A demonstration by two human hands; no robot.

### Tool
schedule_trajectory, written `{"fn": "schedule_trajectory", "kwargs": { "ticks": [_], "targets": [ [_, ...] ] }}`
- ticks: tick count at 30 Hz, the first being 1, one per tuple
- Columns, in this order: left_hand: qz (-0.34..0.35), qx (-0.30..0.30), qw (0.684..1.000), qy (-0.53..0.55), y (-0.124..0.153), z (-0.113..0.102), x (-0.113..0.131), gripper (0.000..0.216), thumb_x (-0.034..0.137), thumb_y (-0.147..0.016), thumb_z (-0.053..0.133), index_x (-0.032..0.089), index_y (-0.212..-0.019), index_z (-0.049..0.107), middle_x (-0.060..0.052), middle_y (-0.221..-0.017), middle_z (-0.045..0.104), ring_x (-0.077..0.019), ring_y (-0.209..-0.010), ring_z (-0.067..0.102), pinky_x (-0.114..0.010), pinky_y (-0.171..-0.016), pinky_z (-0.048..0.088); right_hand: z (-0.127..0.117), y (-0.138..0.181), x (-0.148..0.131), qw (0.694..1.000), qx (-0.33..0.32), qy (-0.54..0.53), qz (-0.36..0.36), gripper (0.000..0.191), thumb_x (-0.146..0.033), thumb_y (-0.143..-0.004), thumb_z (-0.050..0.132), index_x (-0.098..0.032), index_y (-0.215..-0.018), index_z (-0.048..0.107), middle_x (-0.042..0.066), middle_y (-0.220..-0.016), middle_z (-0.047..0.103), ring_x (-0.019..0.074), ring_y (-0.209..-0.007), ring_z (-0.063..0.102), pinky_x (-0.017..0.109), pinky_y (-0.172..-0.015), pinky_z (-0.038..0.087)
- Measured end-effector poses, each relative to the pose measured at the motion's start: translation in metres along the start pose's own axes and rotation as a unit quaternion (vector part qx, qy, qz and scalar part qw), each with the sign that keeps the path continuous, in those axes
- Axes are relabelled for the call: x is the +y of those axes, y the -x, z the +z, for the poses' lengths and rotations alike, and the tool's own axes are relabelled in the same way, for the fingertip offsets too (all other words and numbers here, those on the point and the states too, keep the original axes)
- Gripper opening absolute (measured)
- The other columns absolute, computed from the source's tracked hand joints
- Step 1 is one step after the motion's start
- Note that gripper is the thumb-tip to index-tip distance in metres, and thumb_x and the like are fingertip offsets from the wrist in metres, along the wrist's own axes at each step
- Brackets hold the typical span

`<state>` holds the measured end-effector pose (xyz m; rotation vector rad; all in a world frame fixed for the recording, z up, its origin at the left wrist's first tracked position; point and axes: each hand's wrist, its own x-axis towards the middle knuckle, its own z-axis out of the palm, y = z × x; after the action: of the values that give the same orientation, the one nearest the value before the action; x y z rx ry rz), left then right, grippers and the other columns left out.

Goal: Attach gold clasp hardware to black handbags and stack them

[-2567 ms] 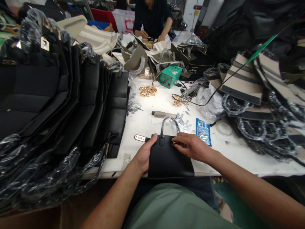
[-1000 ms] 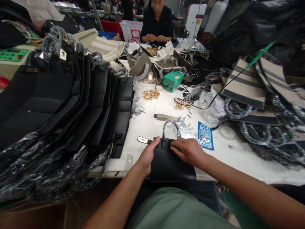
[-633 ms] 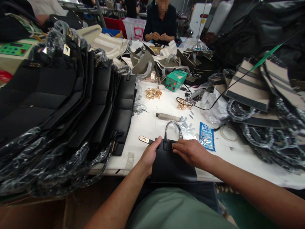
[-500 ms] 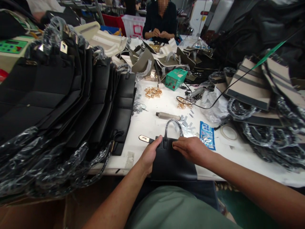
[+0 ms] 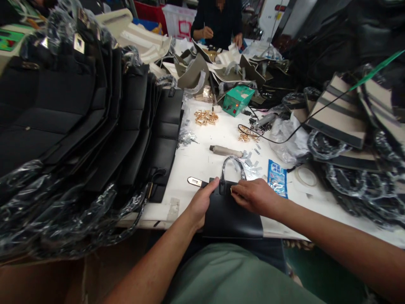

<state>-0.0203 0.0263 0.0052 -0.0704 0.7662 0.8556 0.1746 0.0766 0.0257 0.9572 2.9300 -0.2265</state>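
A small black leather bag panel [image 5: 228, 217] lies flat at the near edge of the white table [image 5: 202, 162]. Its handle [image 5: 233, 165] is wrapped in clear plastic and arches away from me. A black strap with a gold metal tip [image 5: 194, 182] sticks out to the panel's left. My left hand [image 5: 201, 203] grips the panel's upper left edge, thumb on top. My right hand [image 5: 255, 196] presses on the upper right edge, fingertips pinched at a small gold fitting by the handle base.
A tall leaning stack of black bags [image 5: 82, 126] fills the left. Striped beige bags [image 5: 341, 114] pile on the right. Gold hardware [image 5: 205, 118], a grey tool [image 5: 225, 150], a green box [image 5: 237, 100], a blue packet [image 5: 277, 177] and tape [image 5: 304, 176] lie beyond. A person in black [image 5: 218, 21] works opposite.
My hands have stayed on the panel's top edge; the right fingers shifted slightly toward the handle base. The view tilted down a little. The person opposite moved their hands apart.
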Motion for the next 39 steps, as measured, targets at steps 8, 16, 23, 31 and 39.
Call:
{"fn": "schedule_trajectory", "kwargs": {
  "ticks": [8,16,23,31,39],
  "targets": [
    [0.009,-0.011,1.000,0.004,-0.003,-0.004,0.001,0.044,0.041,-0.085,0.065,0.009,-0.115,0.068,-0.015,-0.096,0.077,-0.0302,-0.091,0.073,-0.040,-0.088,0.056,-0.003,0.001,-0.007,0.999,-0.010,-0.019,0.038,0.024,-0.029,-0.100,0.042,-0.019,-0.098,0.064,0.004,-0.080,0.064,0.0149,-0.070,0.060,0.028,-0.060,0.031],
    [-0.062,-0.033,0.998,-0.002,-0.003,-0.005,0.002,0.049,0.049,-0.086,0.060,0.009,-0.113,0.069,-0.017,-0.094,0.077,-0.0333,-0.089,0.073,-0.044,-0.086,0.057,-0.018,0.001,-0.003,0.997,-0.056,-0.055,0.013,0.019,-0.020,-0.095,0.048,-0.020,-0.106,0.063,0.006,-0.088,0.067,0.0165,-0.073,0.061,0.026,-0.062,0.036],
    [-0.048,-0.019,0.999,-0.007,-0.002,-0.005,0.001,0.047,0.048,-0.085,0.062,0.009,-0.111,0.070,-0.017,-0.092,0.077,-0.0324,-0.086,0.074,-0.043,-0.084,0.057,-0.011,0.000,-0.003,0.999,-0.047,-0.021,0.009,0.018,-0.019,-0.092,0.050,-0.019,-0.103,0.064,0.006,-0.086,0.067,0.0163,-0.071,0.061,0.027,-0.062,0.035],
    [-0.059,-0.028,0.998,0.006,-0.001,-0.001,0.001,0.050,0.050,-0.086,0.059,0.009,-0.113,0.069,-0.017,-0.092,0.077,-0.0333,-0.088,0.074,-0.044,-0.085,0.057,-0.009,0.002,-0.007,0.998,-0.062,-0.017,0.027,0.019,-0.021,-0.095,0.047,-0.020,-0.107,0.063,0.006,-0.086,0.069,0.0170,-0.070,0.063,0.027,-0.060,0.034],
    [-0.060,-0.036,0.998,0.000,-0.003,-0.006,0.002,0.049,0.049,-0.086,0.060,0.010,-0.113,0.070,-0.016,-0.093,0.077,-0.0326,-0.089,0.074,-0.044,-0.086,0.057,-0.023,0.000,0.003,0.991,-0.067,-0.118,0.003,0.020,-0.020,-0.096,0.049,-0.023,-0.100,0.068,0.003,-0.084,0.071,0.0158,-0.074,0.064,0.025,-0.065,0.040]
  ]
}}
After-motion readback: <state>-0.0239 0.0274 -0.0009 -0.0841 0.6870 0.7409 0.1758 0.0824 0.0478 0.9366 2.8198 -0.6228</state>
